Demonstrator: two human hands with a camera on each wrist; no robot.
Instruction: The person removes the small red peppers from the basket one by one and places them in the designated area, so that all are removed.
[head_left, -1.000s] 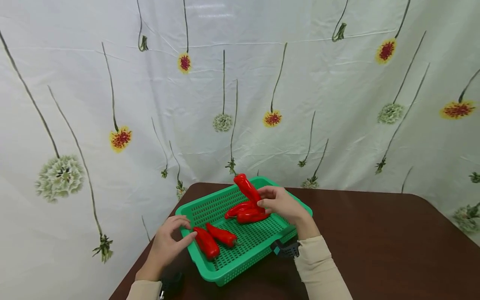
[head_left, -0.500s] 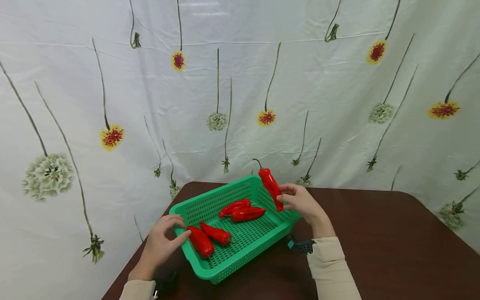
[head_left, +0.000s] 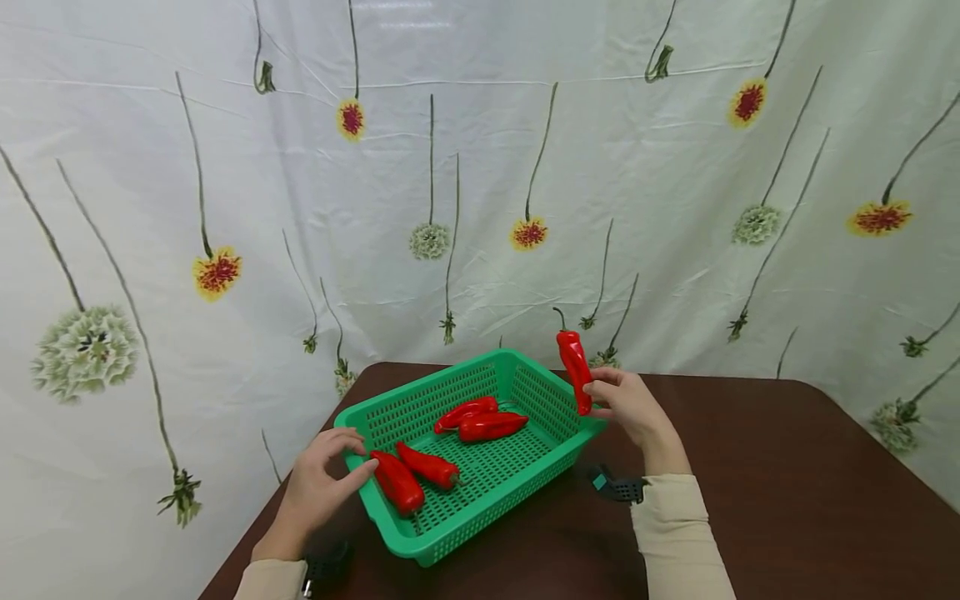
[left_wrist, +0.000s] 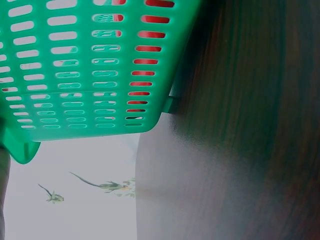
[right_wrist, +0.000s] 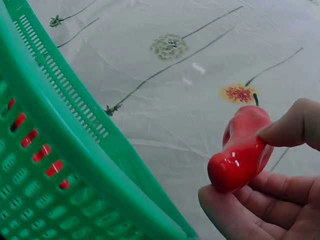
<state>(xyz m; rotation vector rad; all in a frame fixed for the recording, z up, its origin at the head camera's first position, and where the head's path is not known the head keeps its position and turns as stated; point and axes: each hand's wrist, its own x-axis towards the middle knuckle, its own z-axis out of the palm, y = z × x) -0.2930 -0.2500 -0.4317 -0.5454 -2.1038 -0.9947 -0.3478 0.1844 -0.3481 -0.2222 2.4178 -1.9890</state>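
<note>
My right hand (head_left: 637, 408) pinches a red chili pepper (head_left: 574, 367) near its tip, thumb against fingers. The pepper stands almost upright, green stem on top, above the right end of a green plastic basket (head_left: 480, 521). In the right wrist view, the pepper (right_wrist: 239, 150) points its rounded tip toward the camera, beside the basket's side wall (right_wrist: 95, 165). At the basket's left rim, my left hand (head_left: 318, 483) has curved fingers and thumb at the edge, gripping it. Two red peppers (head_left: 423, 465) lie near that hand; two more (head_left: 492, 427) lie toward the back.
A dark brown table (head_left: 765, 483) carries the basket and extends to the right. Behind it hangs a pale cloth (head_left: 675, 167) printed with flowers. The left wrist view shows the basket's slotted wall (left_wrist: 85, 75) low over the tabletop (left_wrist: 240, 150).
My right hand has lifted the pepper off the others and carried it right, to the basket's right end, and it now stands more upright. My left hand keeps its place at the rim.
</note>
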